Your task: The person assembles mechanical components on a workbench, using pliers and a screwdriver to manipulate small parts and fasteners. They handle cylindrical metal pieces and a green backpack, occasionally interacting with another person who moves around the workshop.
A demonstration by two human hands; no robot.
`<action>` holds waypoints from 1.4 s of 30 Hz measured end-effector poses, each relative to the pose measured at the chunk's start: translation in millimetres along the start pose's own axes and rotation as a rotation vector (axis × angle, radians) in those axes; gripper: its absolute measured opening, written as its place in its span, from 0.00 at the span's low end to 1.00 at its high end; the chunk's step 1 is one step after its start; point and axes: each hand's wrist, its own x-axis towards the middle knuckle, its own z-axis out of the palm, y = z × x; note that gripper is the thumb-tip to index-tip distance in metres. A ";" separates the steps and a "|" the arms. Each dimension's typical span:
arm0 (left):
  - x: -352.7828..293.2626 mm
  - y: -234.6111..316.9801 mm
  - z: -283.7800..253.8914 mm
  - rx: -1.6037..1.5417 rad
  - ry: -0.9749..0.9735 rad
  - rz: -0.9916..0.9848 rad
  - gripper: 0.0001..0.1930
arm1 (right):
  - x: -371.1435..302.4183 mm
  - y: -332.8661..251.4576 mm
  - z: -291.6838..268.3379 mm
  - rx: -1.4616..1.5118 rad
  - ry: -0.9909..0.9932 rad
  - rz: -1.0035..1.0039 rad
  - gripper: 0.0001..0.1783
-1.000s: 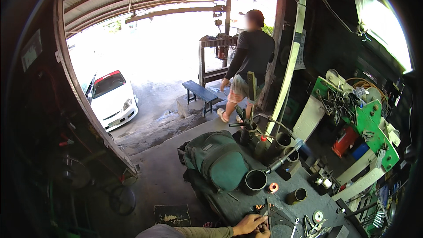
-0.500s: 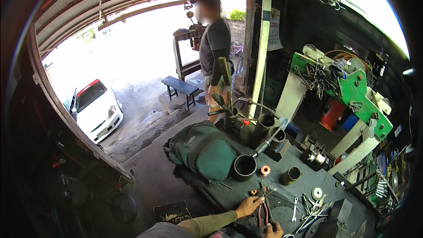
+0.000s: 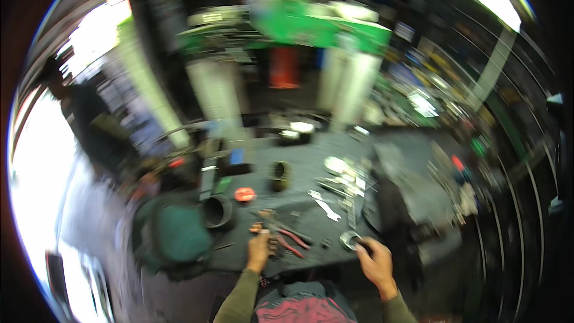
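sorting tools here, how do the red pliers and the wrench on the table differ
Colour: the red pliers have red handles, while the wrench is pale and silvery.
Shape: the red pliers have two handles spread apart; the wrench is a single bar.
Place: the red pliers are nearer the person; the wrench lies farther away.
Shared: both are hand tools, and blur hides their fine detail.

Right fingers (image 3: pixel 362 250) at ring (image 3: pixel 344 240); red-handled pliers (image 3: pixel 293 237)

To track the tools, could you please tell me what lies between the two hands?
In the head view, red-handled pliers, a dark bar, small pieces and a metal ring lie between the left hand and the right hand.
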 end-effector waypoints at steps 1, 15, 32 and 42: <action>-2.0 5.1 0.6 -0.007 -0.009 0.020 0.23 | -2.1 3.6 -4.5 0.002 0.033 -0.053 0.13; 2.5 6.9 -5.5 0.055 -0.110 0.023 0.23 | -60.0 6.7 -99.4 -0.543 0.797 -0.175 0.12; 2.7 7.7 6.2 0.132 -0.014 -0.014 0.21 | -22.3 36.6 -92.5 -0.690 0.763 -0.171 0.18; 1.6 27.8 3.0 0.025 -0.060 -0.081 0.26 | -13.1 -0.1 -89.9 -0.686 0.794 -0.319 0.12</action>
